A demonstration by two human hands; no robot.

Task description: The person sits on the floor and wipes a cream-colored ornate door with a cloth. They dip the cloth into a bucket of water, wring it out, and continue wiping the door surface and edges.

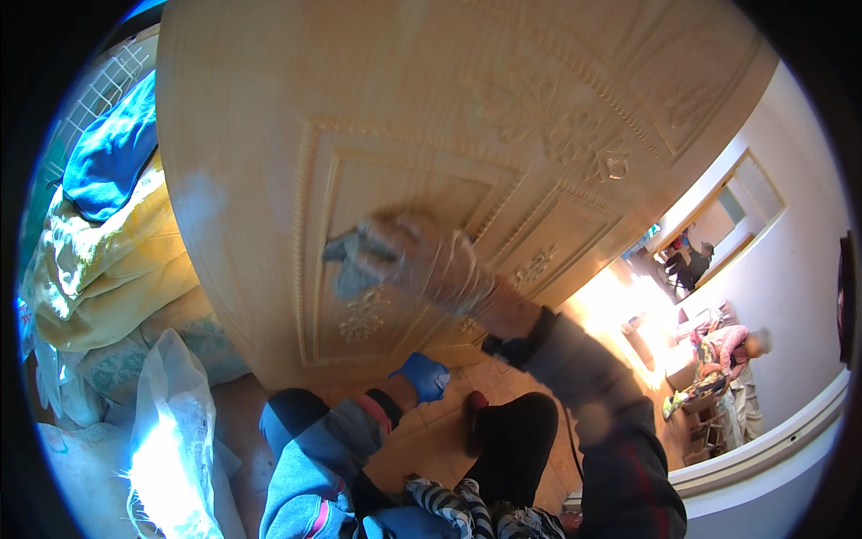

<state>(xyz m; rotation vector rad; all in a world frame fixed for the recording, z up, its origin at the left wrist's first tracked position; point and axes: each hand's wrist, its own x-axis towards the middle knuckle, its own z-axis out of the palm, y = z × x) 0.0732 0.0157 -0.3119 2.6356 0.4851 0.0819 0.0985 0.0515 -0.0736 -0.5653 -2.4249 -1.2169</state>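
Observation:
My right hand [438, 266], in a clear plastic glove and blurred, presses a grey-blue cloth [357, 263] against a carved wooden door [236, 222]. The cloth lies over the left part of a raised rectangular panel, just above a carved floral motif [363, 316]. Beaded moulding [302, 236] frames that panel. Low by my knees is my left hand [423, 378] in a blue glove, near the door's bottom edge. Its fingers are bunched and partly hidden, so I cannot tell whether they hold anything.
Left of the door are a yellow covering [114, 269], a blue cloth item [114, 155] and a white plastic sack [175, 418]. Orange floor tiles [431, 438] lie below. To the right, a seated person [731, 357] is near a white wall [801, 269]; another person [693, 266] sits farther off.

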